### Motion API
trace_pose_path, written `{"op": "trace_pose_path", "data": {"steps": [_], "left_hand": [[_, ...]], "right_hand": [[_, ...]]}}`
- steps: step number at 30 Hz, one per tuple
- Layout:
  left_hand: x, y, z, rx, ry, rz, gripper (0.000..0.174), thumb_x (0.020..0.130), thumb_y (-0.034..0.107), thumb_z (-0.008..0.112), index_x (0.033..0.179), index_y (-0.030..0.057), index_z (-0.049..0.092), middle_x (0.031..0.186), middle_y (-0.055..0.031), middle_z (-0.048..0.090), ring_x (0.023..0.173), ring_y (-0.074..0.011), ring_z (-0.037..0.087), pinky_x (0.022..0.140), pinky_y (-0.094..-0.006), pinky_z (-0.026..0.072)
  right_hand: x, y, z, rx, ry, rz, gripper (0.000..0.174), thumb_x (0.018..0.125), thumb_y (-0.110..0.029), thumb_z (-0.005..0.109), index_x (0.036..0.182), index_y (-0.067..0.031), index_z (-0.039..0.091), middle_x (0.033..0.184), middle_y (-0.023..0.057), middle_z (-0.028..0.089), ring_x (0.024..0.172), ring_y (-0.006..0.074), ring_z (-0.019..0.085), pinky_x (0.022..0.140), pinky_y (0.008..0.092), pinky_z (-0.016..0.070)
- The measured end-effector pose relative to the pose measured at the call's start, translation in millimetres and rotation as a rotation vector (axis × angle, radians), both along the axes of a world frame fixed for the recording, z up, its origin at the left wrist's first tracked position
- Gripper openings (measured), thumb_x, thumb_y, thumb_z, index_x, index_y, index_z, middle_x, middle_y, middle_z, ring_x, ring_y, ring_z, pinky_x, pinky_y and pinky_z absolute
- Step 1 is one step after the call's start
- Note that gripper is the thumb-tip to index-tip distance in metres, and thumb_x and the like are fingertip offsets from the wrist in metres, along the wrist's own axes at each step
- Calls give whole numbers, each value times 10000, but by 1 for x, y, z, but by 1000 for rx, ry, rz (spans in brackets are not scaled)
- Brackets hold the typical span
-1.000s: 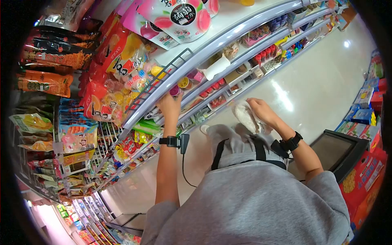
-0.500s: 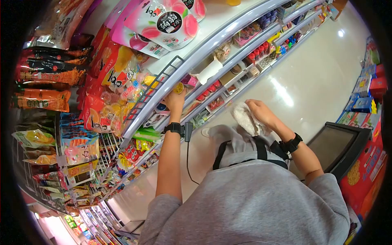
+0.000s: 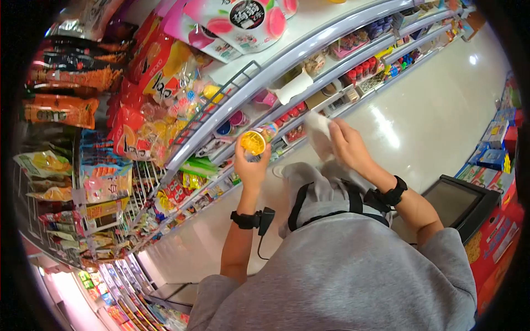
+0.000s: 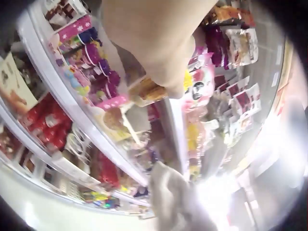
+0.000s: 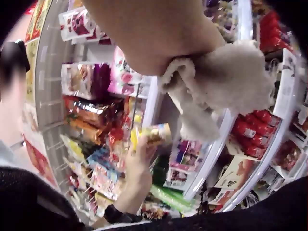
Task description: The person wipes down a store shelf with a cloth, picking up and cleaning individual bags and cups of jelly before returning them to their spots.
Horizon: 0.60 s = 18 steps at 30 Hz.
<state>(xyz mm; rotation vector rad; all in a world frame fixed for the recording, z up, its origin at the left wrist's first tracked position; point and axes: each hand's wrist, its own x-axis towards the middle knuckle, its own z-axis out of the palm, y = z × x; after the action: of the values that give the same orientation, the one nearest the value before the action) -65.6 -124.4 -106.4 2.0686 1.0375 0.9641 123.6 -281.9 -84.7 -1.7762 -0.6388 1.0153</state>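
My left hand [image 3: 252, 170] grips a small cup [image 3: 253, 143] with a clear lid and yellow contents, held in front of the shelf edge. In the right wrist view the cup [image 5: 158, 134] lies tilted on its side between thumb and fingers. My right hand [image 3: 352, 148] holds a white cloth [image 3: 318, 133], which hangs in loose folds and is blurred in the head view. Fluffy folds of this cloth [image 5: 238, 79] spread out below the hand in the right wrist view. A purple-topped cup [image 3: 238, 118] and a blue-topped cup [image 3: 223, 128] stand on the shelf behind my left hand.
Curved shelves [image 3: 301, 52] with pale edges run diagonally, filled with packaged snacks. A black wire guard [image 3: 221, 105] lines the upper shelf. Pouches [image 3: 248, 22] with peach pictures lie above. At right, a black-framed panel [image 3: 450, 204] stands by red boxes [image 3: 497, 237].
My left hand has come out of the shelf toward my body, bringing the yellow cup with it. My right hand has shifted slightly, and the cloth has swung up and left.
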Motion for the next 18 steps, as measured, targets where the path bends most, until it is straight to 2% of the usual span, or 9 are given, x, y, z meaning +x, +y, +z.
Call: {"op": "trace_pose_path", "data": {"steps": [2, 4, 6, 8, 11, 13, 14, 16, 18], "left_hand": [[11, -25, 22, -169, -164, -71, 554, 668, 116, 725, 1132, -14, 450, 1076, -117, 529, 946, -190, 530, 836, -314, 421], [17, -38, 24, -191, -259, -92, 548, 701, 50, 680, 1169, -20, 404, 1086, -100, 515, 948, -161, 526, 832, -292, 428], [22, -48, 40, -477, -470, -113, 569, 715, 23, 652, 1200, -25, 359, 1101, -96, 500, 960, -154, 523, 845, -282, 423], [22, -52, 50, -481, -495, -92, 541, 733, 1, 621, 1201, -29, 352, 1111, -91, 490, 975, -147, 516, 849, -273, 419], [17, -64, 48, -486, -497, -171, 541, 734, -12, 618, 1204, -34, 350, 1107, -92, 491, 981, -148, 514, 853, -272, 419], [19, -70, 46, -392, -413, -178, 561, 717, 21, 656, 1194, -50, 369, 1087, -110, 516, 973, -154, 526, 840, -280, 431], [19, -72, 45, -347, -371, -185, 573, 708, 37, 675, 1189, -57, 378, 1077, -118, 529, 970, -156, 532, 833, -284, 437], [13, -73, 54, -268, -271, -227, 599, 679, 87, 711, 1182, -32, 407, 1025, -131, 574, 935, -174, 568, 813, -294, 451], [4, -74, 69, -228, 171, -427, 641, 685, 36, 687, 1229, -19, 352, 1105, -124, 529, 1017, -166, 520, 878, -294, 408]], "right_hand": [[-18, 12, 23, 279, -129, 11, 354, 883, -251, 377, 1145, -31, 469, 924, 188, 580, 890, 352, 549, 783, 387, 426], [-32, 35, 24, 703, -705, 169, 327, 857, -215, 402, 1140, -82, 497, 1054, 181, 532, 1004, 329, 500, 835, 406, 401], [-42, 45, 37, 729, -750, 172, 330, 846, -207, 410, 1146, -100, 498, 1109, 174, 500, 1038, 322, 472, 850, 410, 390], [-45, 51, 40, 753, -798, 165, 337, 835, -199, 417, 1151, -119, 500, 1165, 167, 467, 1072, 315, 445, 866, 414, 378], [-47, 58, 25, 671, -594, 54, 309, 834, -226, 406, 1081, -95, 538, 1044, 164, 543, 928, 330, 512, 805, 387, 416], [-43, 58, 10, 417, 21, 53, 308, 846, -265, 394, 970, -44, 569, 845, 131, 593, 756, 277, 561, 696, 351, 450], [-41, 55, 5, 417, 15, 46, 308, 846, -265, 394, 970, -44, 569, 845, 131, 593, 756, 277, 561, 696, 351, 450], [-37, 48, 9, 164, 637, 64, 271, 877, -236, 396, 886, -12, 547, 748, 36, 552, 693, 100, 526, 621, 264, 450], [-38, 37, 10, 89, 845, 104, 254, 886, -216, 382, 838, -30, 548, 776, 31, 554, 680, 78, 515, 580, 233, 442]]}}
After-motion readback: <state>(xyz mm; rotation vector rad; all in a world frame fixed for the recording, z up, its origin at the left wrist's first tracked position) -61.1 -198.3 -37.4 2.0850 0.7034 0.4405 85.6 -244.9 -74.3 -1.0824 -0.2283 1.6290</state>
